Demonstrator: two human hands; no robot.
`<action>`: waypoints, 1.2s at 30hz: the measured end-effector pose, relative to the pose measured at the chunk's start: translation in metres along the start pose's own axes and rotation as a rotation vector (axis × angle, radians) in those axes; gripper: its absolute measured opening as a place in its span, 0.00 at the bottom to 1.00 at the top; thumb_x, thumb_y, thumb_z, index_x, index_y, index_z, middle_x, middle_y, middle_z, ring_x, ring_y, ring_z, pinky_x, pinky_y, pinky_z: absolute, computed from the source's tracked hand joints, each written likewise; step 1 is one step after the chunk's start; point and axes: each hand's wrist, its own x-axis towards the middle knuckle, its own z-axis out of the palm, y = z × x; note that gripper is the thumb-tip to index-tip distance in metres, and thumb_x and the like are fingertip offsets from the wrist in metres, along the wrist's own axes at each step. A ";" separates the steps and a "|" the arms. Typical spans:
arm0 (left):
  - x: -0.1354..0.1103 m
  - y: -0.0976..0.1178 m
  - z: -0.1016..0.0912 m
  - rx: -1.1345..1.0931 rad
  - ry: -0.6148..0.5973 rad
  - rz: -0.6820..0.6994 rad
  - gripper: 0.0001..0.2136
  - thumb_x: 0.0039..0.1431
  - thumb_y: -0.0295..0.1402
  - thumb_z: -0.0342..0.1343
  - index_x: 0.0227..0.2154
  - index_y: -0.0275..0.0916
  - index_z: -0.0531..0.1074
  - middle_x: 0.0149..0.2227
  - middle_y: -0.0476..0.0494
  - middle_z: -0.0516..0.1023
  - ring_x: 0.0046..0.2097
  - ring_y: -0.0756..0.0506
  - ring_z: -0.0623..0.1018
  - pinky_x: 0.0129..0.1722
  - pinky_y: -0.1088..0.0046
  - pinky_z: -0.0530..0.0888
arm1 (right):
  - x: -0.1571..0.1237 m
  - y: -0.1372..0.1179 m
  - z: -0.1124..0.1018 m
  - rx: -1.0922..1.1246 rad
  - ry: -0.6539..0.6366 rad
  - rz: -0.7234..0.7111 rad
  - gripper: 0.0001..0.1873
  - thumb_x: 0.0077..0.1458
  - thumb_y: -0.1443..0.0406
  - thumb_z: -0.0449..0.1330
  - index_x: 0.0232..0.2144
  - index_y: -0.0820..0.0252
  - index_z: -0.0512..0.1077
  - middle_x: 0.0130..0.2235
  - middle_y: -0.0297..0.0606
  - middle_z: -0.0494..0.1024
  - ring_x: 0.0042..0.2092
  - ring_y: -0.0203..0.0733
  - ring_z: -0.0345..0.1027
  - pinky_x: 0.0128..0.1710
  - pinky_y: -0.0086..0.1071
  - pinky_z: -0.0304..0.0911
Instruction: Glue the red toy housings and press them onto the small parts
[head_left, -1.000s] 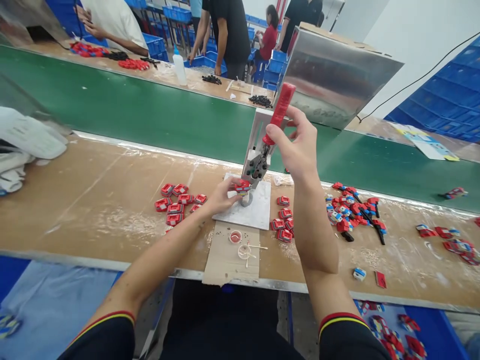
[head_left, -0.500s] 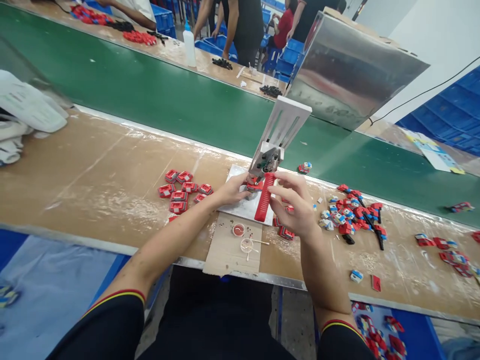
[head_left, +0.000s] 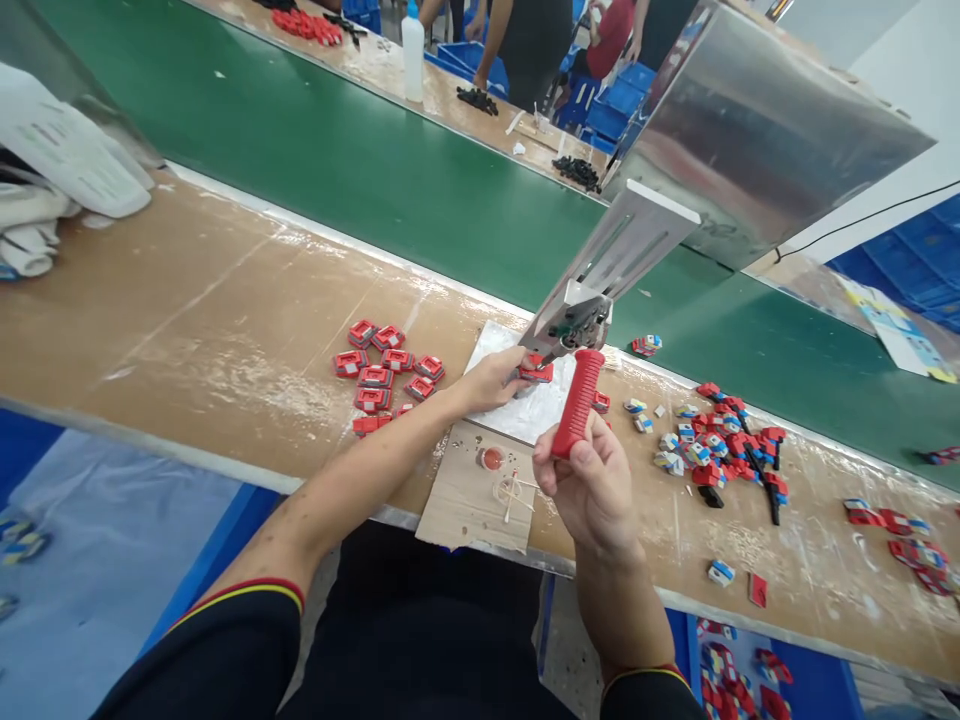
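My left hand (head_left: 493, 382) holds a small red toy part (head_left: 537, 370) beneath the head of a metal hand press (head_left: 583, 318), above its pale base plate (head_left: 489, 345). The fingertips partly cover this part. My right hand (head_left: 592, 490) is closed around the lower end of the press's ribbed red handle (head_left: 579, 400), thumb and fingers on either side. Left of the plate lies a group of similar red parts (head_left: 375, 377). In front of the plate, a cardboard piece (head_left: 457, 490) bears a small cup of red liquid (head_left: 491, 458) and several cotton swabs (head_left: 517, 490).
Right of the press lies a pile of red, white and blue toy parts (head_left: 705, 440), some with black pieces. A green conveyor belt (head_left: 360, 185) runs behind the bench. Beyond it stand a white bottle (head_left: 413, 55) and a metal box (head_left: 772, 130). People work at the far side.
My right hand has gone from loose fingers beside the handle's upper part to a grip on its lower end. My left hand stays at the press. The camera view has shifted.
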 end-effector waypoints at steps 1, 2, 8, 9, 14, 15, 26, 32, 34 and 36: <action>0.000 0.000 0.000 0.008 -0.001 0.001 0.06 0.62 0.28 0.60 0.41 0.41 0.71 0.48 0.37 0.82 0.52 0.39 0.82 0.55 0.57 0.78 | -0.001 -0.002 0.000 -0.009 0.014 -0.004 0.28 0.56 0.49 0.74 0.28 0.53 0.60 0.27 0.29 0.81 0.18 0.29 0.59 0.17 0.25 0.59; 0.000 0.000 -0.001 0.016 -0.002 0.002 0.07 0.62 0.28 0.60 0.42 0.41 0.71 0.48 0.38 0.83 0.52 0.39 0.82 0.55 0.57 0.78 | -0.002 -0.005 0.001 -0.023 0.026 -0.008 0.28 0.56 0.48 0.74 0.28 0.53 0.60 0.27 0.30 0.81 0.18 0.30 0.60 0.17 0.25 0.60; 0.003 0.002 -0.005 0.062 -0.034 0.016 0.06 0.63 0.27 0.60 0.41 0.41 0.71 0.46 0.41 0.83 0.50 0.40 0.82 0.53 0.58 0.78 | -0.002 -0.014 0.004 -0.048 0.025 -0.010 0.28 0.56 0.48 0.74 0.28 0.53 0.60 0.27 0.30 0.82 0.19 0.31 0.65 0.17 0.24 0.60; 0.004 0.002 -0.006 0.069 -0.040 0.021 0.06 0.63 0.27 0.60 0.41 0.41 0.71 0.46 0.41 0.83 0.50 0.40 0.82 0.52 0.59 0.78 | -0.001 -0.015 0.005 -0.046 0.023 -0.016 0.28 0.56 0.48 0.74 0.28 0.53 0.60 0.27 0.30 0.82 0.20 0.31 0.66 0.17 0.24 0.60; 0.006 0.006 -0.008 0.100 -0.046 0.032 0.06 0.63 0.26 0.59 0.41 0.41 0.71 0.45 0.41 0.83 0.49 0.40 0.82 0.51 0.59 0.78 | -0.001 -0.020 0.006 -0.039 0.013 -0.040 0.27 0.57 0.50 0.74 0.28 0.54 0.61 0.27 0.29 0.82 0.20 0.31 0.67 0.17 0.23 0.60; 0.006 0.006 -0.008 0.104 -0.047 0.033 0.06 0.63 0.26 0.58 0.41 0.41 0.71 0.45 0.41 0.83 0.48 0.40 0.82 0.51 0.59 0.78 | -0.001 -0.021 0.006 -0.040 0.017 -0.036 0.27 0.57 0.50 0.74 0.28 0.54 0.61 0.27 0.29 0.82 0.20 0.31 0.67 0.18 0.23 0.60; 0.006 0.007 -0.008 0.110 -0.043 0.049 0.04 0.64 0.27 0.58 0.40 0.41 0.71 0.43 0.42 0.83 0.46 0.42 0.82 0.48 0.63 0.78 | 0.002 0.003 -0.009 -0.093 0.019 -0.022 0.27 0.55 0.50 0.75 0.27 0.54 0.61 0.26 0.31 0.82 0.20 0.32 0.64 0.19 0.25 0.61; 0.006 0.006 -0.007 0.097 -0.025 0.055 0.04 0.65 0.29 0.60 0.39 0.41 0.70 0.43 0.41 0.83 0.46 0.42 0.82 0.49 0.61 0.78 | 0.001 -0.002 -0.009 -0.112 0.008 -0.032 0.26 0.57 0.51 0.74 0.27 0.53 0.61 0.29 0.34 0.84 0.21 0.33 0.65 0.21 0.27 0.64; 0.006 0.006 -0.006 0.090 -0.020 0.055 0.03 0.65 0.29 0.59 0.39 0.41 0.70 0.43 0.41 0.82 0.47 0.42 0.82 0.49 0.61 0.78 | -0.001 -0.004 -0.008 -0.103 0.008 -0.036 0.26 0.57 0.52 0.74 0.27 0.53 0.61 0.30 0.34 0.84 0.21 0.33 0.66 0.21 0.27 0.64; 0.006 0.006 -0.006 0.086 -0.017 0.052 0.03 0.66 0.30 0.59 0.39 0.41 0.70 0.42 0.41 0.82 0.46 0.42 0.81 0.49 0.61 0.78 | -0.002 -0.007 -0.008 -0.091 0.012 -0.037 0.25 0.57 0.52 0.74 0.27 0.54 0.62 0.30 0.34 0.85 0.22 0.33 0.67 0.21 0.27 0.64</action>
